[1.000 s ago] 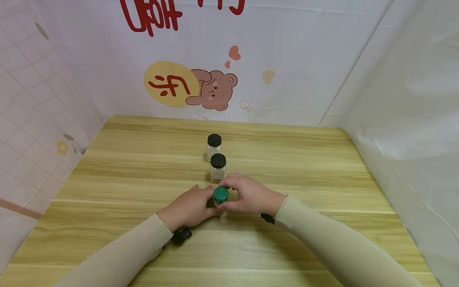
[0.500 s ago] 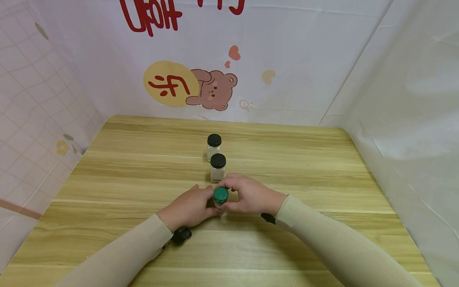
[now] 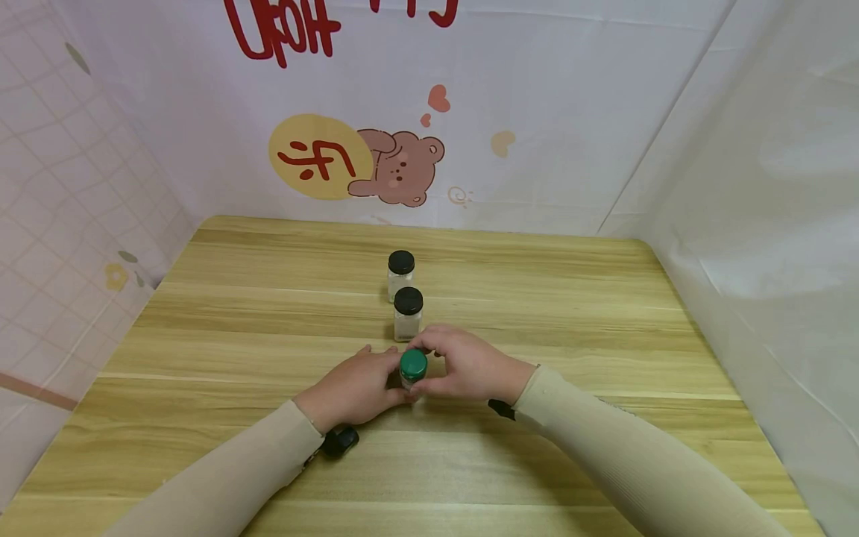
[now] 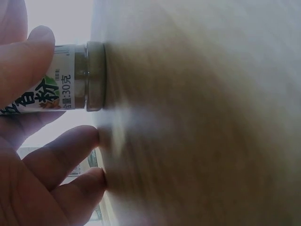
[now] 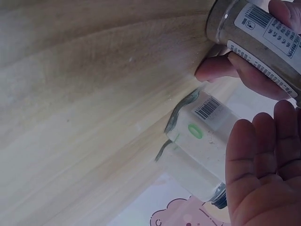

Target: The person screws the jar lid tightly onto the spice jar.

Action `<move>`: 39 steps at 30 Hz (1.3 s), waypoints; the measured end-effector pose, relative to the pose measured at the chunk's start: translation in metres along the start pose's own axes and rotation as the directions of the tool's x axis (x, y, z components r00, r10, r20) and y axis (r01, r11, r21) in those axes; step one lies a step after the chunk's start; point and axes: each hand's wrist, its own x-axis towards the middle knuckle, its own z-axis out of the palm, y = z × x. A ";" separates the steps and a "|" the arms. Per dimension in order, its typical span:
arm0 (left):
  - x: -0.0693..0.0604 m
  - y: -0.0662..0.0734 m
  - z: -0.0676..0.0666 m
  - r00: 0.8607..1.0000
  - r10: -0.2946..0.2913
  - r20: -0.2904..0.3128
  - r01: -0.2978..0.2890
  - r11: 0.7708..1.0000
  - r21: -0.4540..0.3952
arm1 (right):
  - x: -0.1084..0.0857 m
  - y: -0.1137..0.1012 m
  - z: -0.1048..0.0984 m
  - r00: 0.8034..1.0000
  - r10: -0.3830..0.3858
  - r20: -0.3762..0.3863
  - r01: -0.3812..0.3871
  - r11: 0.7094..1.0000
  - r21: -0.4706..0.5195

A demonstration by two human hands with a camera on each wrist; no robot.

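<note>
A small spice jar [image 3: 413,365] with a green cap stands upright on the table between both hands. Its label and brown contents show in the left wrist view, where the jar's base [image 4: 96,75] meets the wood. My left hand [image 3: 356,388] grips the lower part, thumb on the near side. From the right, my right hand [image 3: 466,364] curls thumb and index finger round the upper part near the cap; its other fingers [image 5: 263,162] are away from the jar in the right wrist view. Exact fingertip contact at the cap is hidden.
Behind the hands stand two clear jars with black lids, a nearer jar [image 3: 407,324] and a farther jar [image 3: 400,283], one behind the other. The wooden table [image 3: 570,313] is bordered by a printed white cloth [image 3: 537,89]. A black wrist device [image 3: 341,441] sits under the left wrist.
</note>
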 end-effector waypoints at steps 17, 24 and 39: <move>-0.001 0.001 0.000 1.000 -0.002 0.008 0.002 1.000 0.005 | 0.000 0.000 0.002 0.999 -0.026 -0.018 0.026 1.000 -0.001; 0.000 0.001 0.001 1.000 -0.004 -0.003 0.004 1.000 0.000 | -0.001 -0.001 0.000 1.000 -0.022 0.002 0.022 1.000 0.010; -0.002 0.002 -0.002 1.000 -0.008 0.014 0.008 1.000 -0.007 | -0.002 0.001 0.003 1.000 -0.028 -0.012 0.029 0.999 0.039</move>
